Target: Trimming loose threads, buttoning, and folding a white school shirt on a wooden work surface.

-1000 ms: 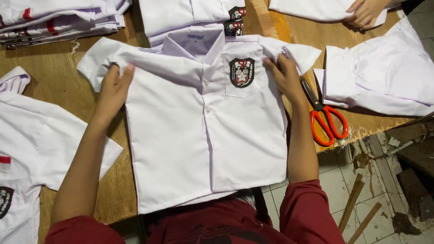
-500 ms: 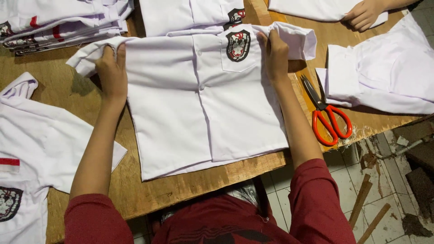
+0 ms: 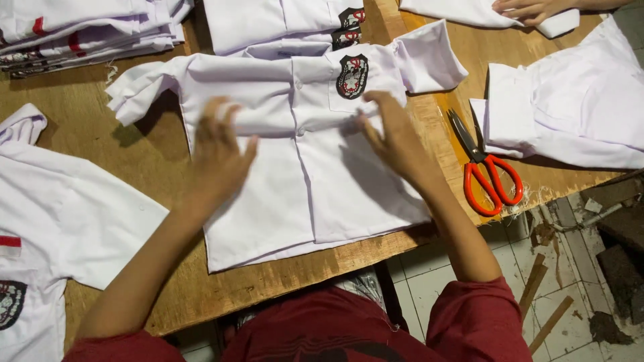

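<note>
A white shirt (image 3: 295, 161) lies flat, front up, on a wooden table (image 3: 151, 157). The left hand (image 3: 218, 157) and right hand (image 3: 396, 137) hover over it, fingers spread, holding nothing. A careless sweep could crease the cloth or knock the orange-handled scissors (image 3: 486, 171) near the table's edge onto the tiled floor (image 3: 436, 288).

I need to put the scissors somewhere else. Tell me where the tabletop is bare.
Bare wood shows between the white shirt and the shirt at the left edge, left of the left hand, and along the near table edge. A narrow strip holds the scissors, right of the right hand. The far side is crowded with stacked shirts.
</note>
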